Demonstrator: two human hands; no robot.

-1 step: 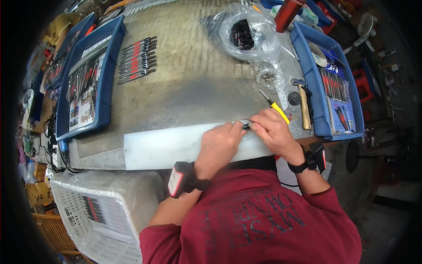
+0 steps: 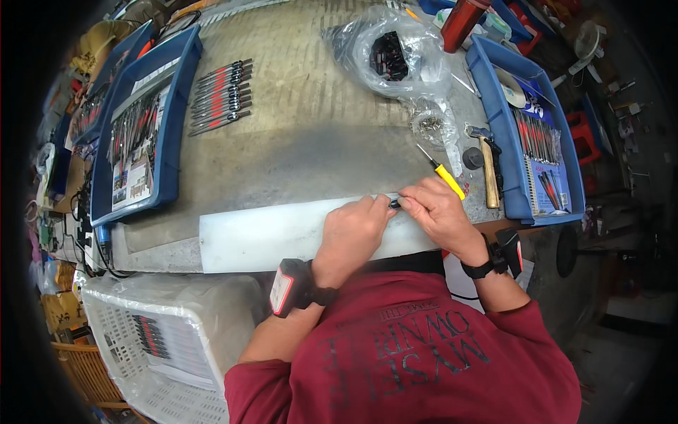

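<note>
We are noting a small dark piece [image 2: 395,203] between left hand [image 2: 353,230] and right hand [image 2: 439,212], fingertips pinched closed on it, neither nearer, by the white board's [image 2: 254,237] far edge, its half-hidden long axis seemingly running left-right.

Smooth, faintly glossy, plastic-looking surface on the milky-white board [image 2: 268,233], and it's scuffed, matt grey across the bench [image 2: 282,166]! Crinkly, shiny film on the clear bag [image 2: 353,53]; smooth wood along the hammer handle [image 2: 491,173]; yellow plastic screwdriver handle [image 2: 443,173]; soft, matt cloth, that maroon shirt [image 2: 417,367].
</note>
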